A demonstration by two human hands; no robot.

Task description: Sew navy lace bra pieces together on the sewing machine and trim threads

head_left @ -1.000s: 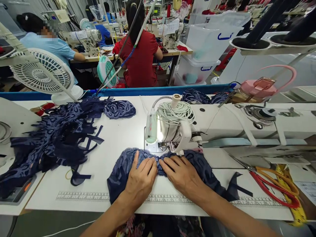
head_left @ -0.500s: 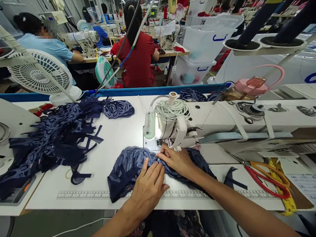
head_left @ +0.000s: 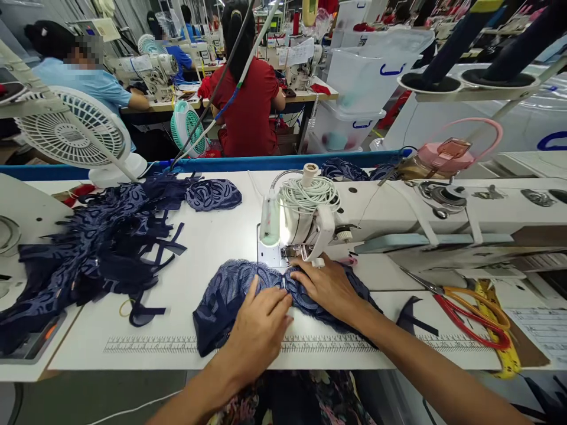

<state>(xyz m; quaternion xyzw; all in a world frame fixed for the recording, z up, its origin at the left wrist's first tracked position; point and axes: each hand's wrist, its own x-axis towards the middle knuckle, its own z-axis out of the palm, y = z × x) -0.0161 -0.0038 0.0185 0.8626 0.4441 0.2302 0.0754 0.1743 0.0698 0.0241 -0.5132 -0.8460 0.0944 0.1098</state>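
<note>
A dark blue lace garment point(head_left: 221, 301) lies across the white table in front of the sewing machine point(head_left: 305, 230), whose lamp is lit. My left hand point(head_left: 263, 319) rests on the middle of the garment, palm down with its fingers spread a little. Close to the needle area, my right hand point(head_left: 325, 286) lies on the garment's upper edge, thumb stretched toward the left and the other fingers partly hidden under the machine head. A small white piece shows on the garment between the two hands.
Piled blue lace pieces point(head_left: 119, 236) cover the left side, with a white fan point(head_left: 73, 127) behind. Scissors point(head_left: 469, 307) and a yellow tape measure point(head_left: 507, 357) lie at the right. A ruler scale point(head_left: 354, 343) runs along the front edge. People sit at machines beyond.
My right hand has shifted slightly right, and its thumb has moved off the garment's middle. My left hand has moved slightly left. The small white piece between them is more exposed.
</note>
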